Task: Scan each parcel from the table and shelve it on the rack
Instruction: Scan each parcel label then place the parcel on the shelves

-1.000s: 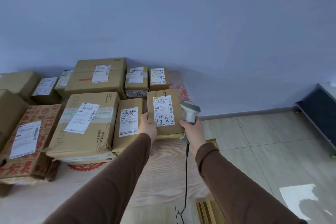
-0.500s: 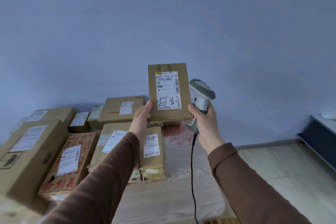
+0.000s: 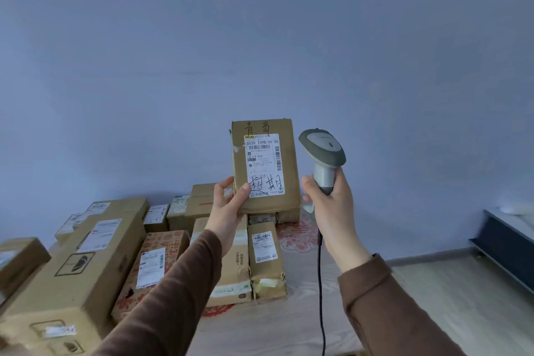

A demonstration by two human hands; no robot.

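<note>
A small brown cardboard parcel (image 3: 264,166) with a white shipping label and handwritten black characters is held upright in the air in front of the wall. My left hand (image 3: 228,206) grips its lower left corner, thumb on the label side. To its right, my right hand (image 3: 332,202) grips the handle of a grey barcode scanner (image 3: 323,153), whose head stands beside the parcel's right edge, apart from it. A black cable (image 3: 320,283) hangs from the scanner.
Several taped cardboard parcels (image 3: 98,263) lie packed on the table (image 3: 277,324) below and to the left. A narrow parcel (image 3: 265,260) stands just under the held one. At the right edge, a dark low rack or bench (image 3: 508,240) stands on the pale floor (image 3: 462,298).
The parcel was lifted off the table pile and now is held up high. My right hand with the scanner has drawn away from the parcel's edge to its right.
</note>
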